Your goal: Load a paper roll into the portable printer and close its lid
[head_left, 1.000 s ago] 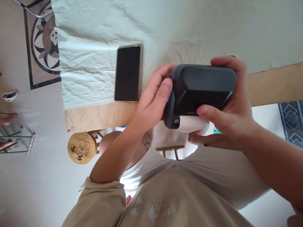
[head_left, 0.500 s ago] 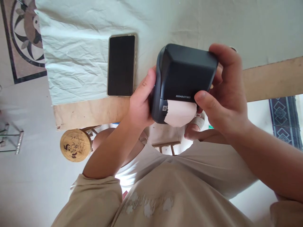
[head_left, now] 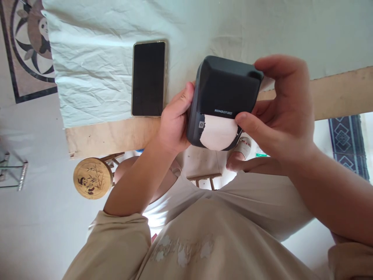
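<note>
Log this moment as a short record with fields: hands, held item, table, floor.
left hand: left hand grips the printer's side
right hand: right hand grips the other side, thumb by the paper
held item: black printer, held above the table edge, white paper roll showing
table: wooden table with a white cloth; phone lies flat on the cloth, screen dark
floor: round stool with a panda picture

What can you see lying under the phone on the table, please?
The phone lies flat, screen up, on a wrinkled white cloth that covers most of the wooden table. The cloth right under the phone is hidden, so whether anything else lies there cannot be seen.
</note>
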`<state>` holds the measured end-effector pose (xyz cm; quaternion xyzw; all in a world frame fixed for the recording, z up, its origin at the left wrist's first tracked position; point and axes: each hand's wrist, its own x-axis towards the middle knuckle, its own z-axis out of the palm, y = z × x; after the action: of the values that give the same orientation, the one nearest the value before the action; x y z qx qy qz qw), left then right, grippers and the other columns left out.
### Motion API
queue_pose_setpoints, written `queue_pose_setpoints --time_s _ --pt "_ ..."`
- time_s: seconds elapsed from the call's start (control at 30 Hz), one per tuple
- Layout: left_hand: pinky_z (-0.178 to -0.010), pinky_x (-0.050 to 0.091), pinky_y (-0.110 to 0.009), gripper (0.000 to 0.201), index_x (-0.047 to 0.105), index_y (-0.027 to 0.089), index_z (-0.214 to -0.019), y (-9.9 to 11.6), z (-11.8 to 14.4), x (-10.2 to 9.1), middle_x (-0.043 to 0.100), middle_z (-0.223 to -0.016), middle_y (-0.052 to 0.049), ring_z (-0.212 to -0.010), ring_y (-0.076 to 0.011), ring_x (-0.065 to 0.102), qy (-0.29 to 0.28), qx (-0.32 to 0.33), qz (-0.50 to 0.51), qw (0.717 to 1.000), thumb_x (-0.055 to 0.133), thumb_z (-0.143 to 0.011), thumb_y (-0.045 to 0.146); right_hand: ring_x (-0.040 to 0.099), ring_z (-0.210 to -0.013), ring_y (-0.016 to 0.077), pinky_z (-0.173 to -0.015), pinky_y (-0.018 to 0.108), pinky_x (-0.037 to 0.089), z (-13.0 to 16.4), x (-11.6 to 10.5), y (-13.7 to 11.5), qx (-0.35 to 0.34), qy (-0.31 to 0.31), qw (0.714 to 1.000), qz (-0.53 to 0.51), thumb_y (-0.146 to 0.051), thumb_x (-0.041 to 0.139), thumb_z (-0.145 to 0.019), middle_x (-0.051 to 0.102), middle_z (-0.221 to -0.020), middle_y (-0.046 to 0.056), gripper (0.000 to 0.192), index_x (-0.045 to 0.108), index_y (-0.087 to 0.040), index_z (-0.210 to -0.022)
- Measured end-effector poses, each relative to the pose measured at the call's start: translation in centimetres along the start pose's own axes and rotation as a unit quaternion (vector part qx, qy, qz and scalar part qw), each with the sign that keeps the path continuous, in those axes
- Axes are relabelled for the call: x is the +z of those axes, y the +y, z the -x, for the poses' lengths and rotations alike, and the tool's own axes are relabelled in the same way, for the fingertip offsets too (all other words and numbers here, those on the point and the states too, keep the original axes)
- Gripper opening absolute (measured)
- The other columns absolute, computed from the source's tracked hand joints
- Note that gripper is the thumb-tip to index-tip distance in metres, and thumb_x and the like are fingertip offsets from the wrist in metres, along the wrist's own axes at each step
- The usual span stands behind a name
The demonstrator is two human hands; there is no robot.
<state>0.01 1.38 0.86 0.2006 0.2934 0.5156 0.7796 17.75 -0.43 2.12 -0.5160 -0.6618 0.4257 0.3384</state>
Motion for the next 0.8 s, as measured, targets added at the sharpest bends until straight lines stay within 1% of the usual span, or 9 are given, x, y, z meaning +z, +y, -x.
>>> queue_pose_setpoints --time_s 0.2,0.3,0.43,0.53,0.57,0.63,0.7,0.73,0.8 --pt "-0.111 0.04 -0.034 0.03 0.057 0.009 -0.085 0.0 0.0 -0.2 0.067 -0.079 0.001 -0.099 -0.0119 0.066 0.001 -0.009 0.001 1.0 0.039 -0.097 0.03 0.049 -0.079 -0.005 -0.063 0.012 0.053 -0.1 -0.3 0.2 -0.019 -0.009 1.0 0.015 -0.042 0.058 -0.083 0.026 -0.137 0.004 0.061 0.028 -0.031 -0.135" --pt "-0.111 0.041 -0.034 0.031 0.058 0.01 -0.087 0.2 0.0 0.1 0.066 -0.079 0.0 -0.116 -0.0166 0.06 -0.012 -0.018 0.013 1.0 0.039 -0.097 0.033 0.051 -0.077 -0.0049 -0.062 0.011 0.052 -0.1 -0.4 0.4 -0.029 -0.028 0.999 0.012 -0.041 0.063 -0.079 0.028 -0.136 0.004 0.07 0.025 -0.033 -0.136" --pt "-0.11 0.043 -0.041 0.052 0.06 0.012 -0.103 0.7 0.1 0.6 0.066 -0.103 -0.005 -0.13 -0.0238 0.051 -0.078 -0.062 0.021 0.995 0.027 -0.097 0.051 0.054 -0.086 -0.0017 -0.065 0.013 0.055 -0.3 -0.8 -0.2 -0.023 -0.016 1.0 0.008 -0.044 0.063 -0.079 0.025 -0.139 0.003 0.068 0.028 -0.031 -0.135" --pt "-0.112 0.043 -0.043 0.05 0.061 0.016 -0.109 0.8 0.2 0.4 0.065 -0.113 -0.006 -0.13 -0.0248 0.05 -0.112 -0.064 0.021 0.991 0.028 -0.096 0.052 0.049 -0.111 0.0061 -0.06 0.009 0.05 -0.7 -1.3 -2.0 -0.06 0.045 0.996 0.044 -0.047 0.064 -0.077 0.034 -0.132 0.001 0.061 0.04 -0.026 -0.129" --pt "-0.112 0.042 -0.044 0.046 0.061 0.016 -0.107 0.6 0.2 0.3 0.066 -0.112 -0.006 -0.13 -0.0254 0.05 -0.107 -0.064 0.013 0.992 0.033 -0.095 0.05 0.049 -0.109 0.0051 -0.056 0.008 0.045 -0.9 -1.5 -2.8 -0.079 0.07 0.992 0.07 -0.046 0.063 -0.079 0.037 -0.128 0.001 0.053 0.043 -0.024 -0.123" --pt "-0.111 0.042 -0.043 0.04 0.061 0.015 -0.104 0.3 0.3 -0.2 0.066 -0.107 -0.006 -0.13 -0.0269 0.05 -0.07 -0.061 -0.016 0.996 0.041 -0.094 0.047 0.051 -0.088 -0.0022 -0.051 0.009 0.037 -1.1 -1.5 -4.3 -0.111 0.128 0.978 0.122 -0.041 0.053 -0.088 0.041 -0.123 -0.001 0.033 0.044 -0.02 -0.111" --pt "-0.109 0.043 -0.041 0.036 0.06 0.012 -0.104 0.1 0.3 -0.4 0.066 -0.103 -0.006 -0.131 -0.0272 0.05 -0.031 -0.053 -0.042 0.997 0.042 -0.094 0.042 0.048 -0.069 -0.0077 -0.052 0.013 0.038 -1.1 -1.4 -5.4 -0.115 0.192 0.964 0.146 -0.034 0.042 -0.095 0.043 -0.122 -0.002 0.019 0.04 -0.016 -0.101" --pt "-0.107 0.044 -0.039 0.034 0.059 0.012 -0.105 0.0 0.3 -0.5 0.066 -0.102 -0.006 -0.13 -0.0267 0.05 -0.025 -0.054 -0.048 0.997 0.041 -0.094 0.04 0.05 -0.068 -0.0072 -0.055 0.014 0.042 -1.0 -1.3 -5.6 -0.117 0.212 0.959 0.149 -0.033 0.04 -0.095 0.044 -0.121 -0.002 0.019 0.039 -0.014 -0.097" --pt "-0.101 0.047 -0.033 0.032 0.058 0.013 -0.106 0.0 0.3 -0.3 0.066 -0.102 -0.006 -0.126 -0.0253 0.054 -0.033 -0.054 -0.049 0.997 0.042 -0.094 0.038 0.058 -0.087 -0.0011 -0.06 0.014 0.048 -0.8 -1.2 -5.5 -0.111 0.198 0.963 0.144 -0.036 0.039 -0.095 0.043 -0.12 0.0 0.023 0.038 -0.013 -0.093"
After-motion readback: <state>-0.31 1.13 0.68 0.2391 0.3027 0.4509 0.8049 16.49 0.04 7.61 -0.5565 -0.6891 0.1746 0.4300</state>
